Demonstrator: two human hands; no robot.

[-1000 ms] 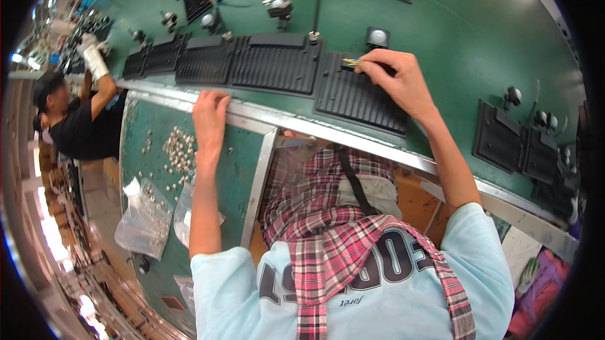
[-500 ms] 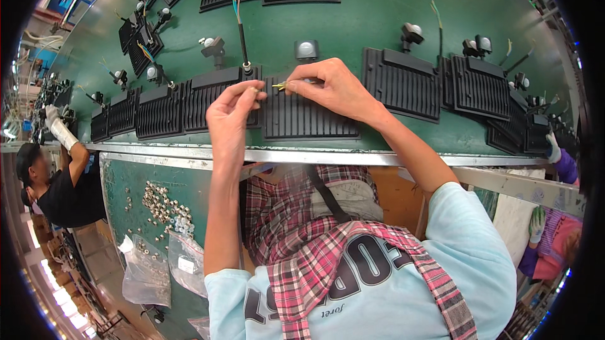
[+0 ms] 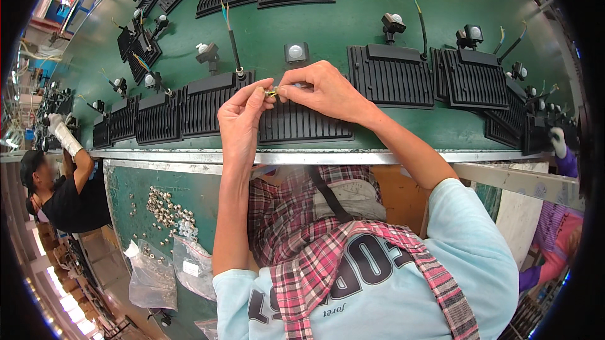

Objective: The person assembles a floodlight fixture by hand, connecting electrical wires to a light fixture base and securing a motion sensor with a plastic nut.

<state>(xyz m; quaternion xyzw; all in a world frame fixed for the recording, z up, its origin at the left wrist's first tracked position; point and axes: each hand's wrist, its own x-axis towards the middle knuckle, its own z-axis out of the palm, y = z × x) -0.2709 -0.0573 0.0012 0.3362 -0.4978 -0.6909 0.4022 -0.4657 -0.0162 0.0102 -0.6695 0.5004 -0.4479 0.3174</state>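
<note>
My right hand point(image 3: 328, 93) pinches the ends of thin yellow-green wires point(image 3: 271, 93) between thumb and forefinger. Close against it, my left hand point(image 3: 242, 112) has thumb and forefinger pressed together at the wire tips; whatever small piece they grip is hidden. Below both hands lies a black finned floodlight housing point(image 3: 305, 124) at the table's front edge. A black sensor head with a white dome point(image 3: 295, 52) stands just behind it. The cable those wires belong to is covered by my right hand.
More black finned housings point(image 3: 392, 78) with upright cables line the green table point(image 3: 315, 25). At the lower left, a side bench holds small metal nuts point(image 3: 165, 206) and clear plastic bags point(image 3: 151, 280). A person point(image 3: 60, 189) works at far left; a gloved hand point(image 3: 558, 143) shows at right.
My left hand has moved right and up to meet the wire ends, closing the gap between the hands. The view has shifted slightly.
</note>
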